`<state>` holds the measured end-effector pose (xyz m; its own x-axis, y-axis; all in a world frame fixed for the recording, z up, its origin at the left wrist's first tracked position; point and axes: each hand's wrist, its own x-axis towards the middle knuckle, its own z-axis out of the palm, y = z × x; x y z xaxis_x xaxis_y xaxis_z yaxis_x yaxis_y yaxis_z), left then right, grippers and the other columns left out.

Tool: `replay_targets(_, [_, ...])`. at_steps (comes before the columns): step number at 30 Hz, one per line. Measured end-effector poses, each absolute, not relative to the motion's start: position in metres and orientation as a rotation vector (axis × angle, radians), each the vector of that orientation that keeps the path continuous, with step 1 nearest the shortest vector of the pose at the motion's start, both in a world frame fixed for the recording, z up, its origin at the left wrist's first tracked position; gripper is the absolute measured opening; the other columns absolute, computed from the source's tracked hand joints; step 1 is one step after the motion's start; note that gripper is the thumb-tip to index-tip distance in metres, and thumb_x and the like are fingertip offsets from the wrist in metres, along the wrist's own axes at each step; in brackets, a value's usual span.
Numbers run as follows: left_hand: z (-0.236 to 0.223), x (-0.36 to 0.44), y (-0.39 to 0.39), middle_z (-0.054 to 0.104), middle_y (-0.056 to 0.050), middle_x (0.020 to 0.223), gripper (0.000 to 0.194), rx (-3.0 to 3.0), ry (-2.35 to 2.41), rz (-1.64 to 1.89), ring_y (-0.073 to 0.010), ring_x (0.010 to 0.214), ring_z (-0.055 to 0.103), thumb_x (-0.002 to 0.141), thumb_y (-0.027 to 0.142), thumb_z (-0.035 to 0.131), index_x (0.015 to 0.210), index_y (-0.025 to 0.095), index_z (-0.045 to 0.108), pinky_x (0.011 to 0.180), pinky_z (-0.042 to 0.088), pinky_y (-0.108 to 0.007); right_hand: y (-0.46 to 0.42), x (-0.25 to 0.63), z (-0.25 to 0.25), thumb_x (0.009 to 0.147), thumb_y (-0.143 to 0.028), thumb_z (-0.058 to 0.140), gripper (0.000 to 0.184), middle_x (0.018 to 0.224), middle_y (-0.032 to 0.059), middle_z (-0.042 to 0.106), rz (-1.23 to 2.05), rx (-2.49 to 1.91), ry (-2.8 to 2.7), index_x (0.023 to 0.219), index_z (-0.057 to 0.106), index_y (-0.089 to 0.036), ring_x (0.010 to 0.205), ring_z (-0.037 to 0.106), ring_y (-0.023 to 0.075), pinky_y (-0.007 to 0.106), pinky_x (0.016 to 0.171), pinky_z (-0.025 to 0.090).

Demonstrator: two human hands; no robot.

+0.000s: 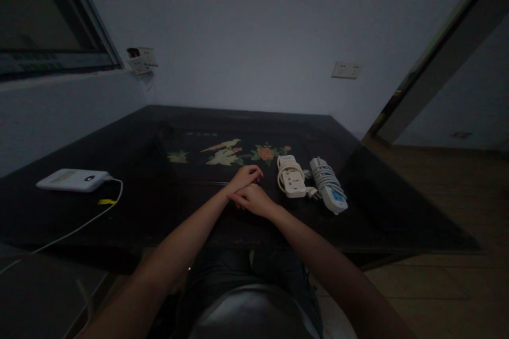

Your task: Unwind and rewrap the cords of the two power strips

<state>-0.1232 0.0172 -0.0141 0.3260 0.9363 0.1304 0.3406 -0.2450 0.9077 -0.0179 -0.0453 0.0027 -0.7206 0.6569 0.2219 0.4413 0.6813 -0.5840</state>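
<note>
Our left hand [247,176] rests curled on table [159,206], holding nothing; right hand [254,200] loosely closed across left wrist. Cream strip [291,176], cord wrapped tidy, just right of hands; white strip [329,185] beyond.

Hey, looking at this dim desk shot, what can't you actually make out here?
- Head view, left hand and right hand: they overlap, so the palms are hidden and it is unclear whether either holds anything.
- Cream power strip wrapped in its cord and white power strip with blue sockets: markings too small and dim.
- White flat box: its white cable runs off the left edge.
- Small lettering on the dark painted table: too small.
</note>
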Motion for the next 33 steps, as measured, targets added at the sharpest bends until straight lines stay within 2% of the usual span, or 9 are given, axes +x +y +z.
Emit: replay_targets(33, [-0.0131, -0.1227, 0.0163, 0.054, 0.002, 0.06, 0.02, 1.732, 1.119, 0.904, -0.0099, 0.056, 0.05, 0.081, 0.03, 0.049, 0.076, 0.015, 0.06, 0.056, 0.04, -0.022, -0.0463, -0.0185, 0.0018, 0.093, -0.046, 0.045, 0.05, 0.052, 0.0, 0.06, 0.645, -0.852, -2.493, 0.061, 0.068, -0.015, 0.051, 0.051, 0.0084, 0.021, 0.055, 0.029])
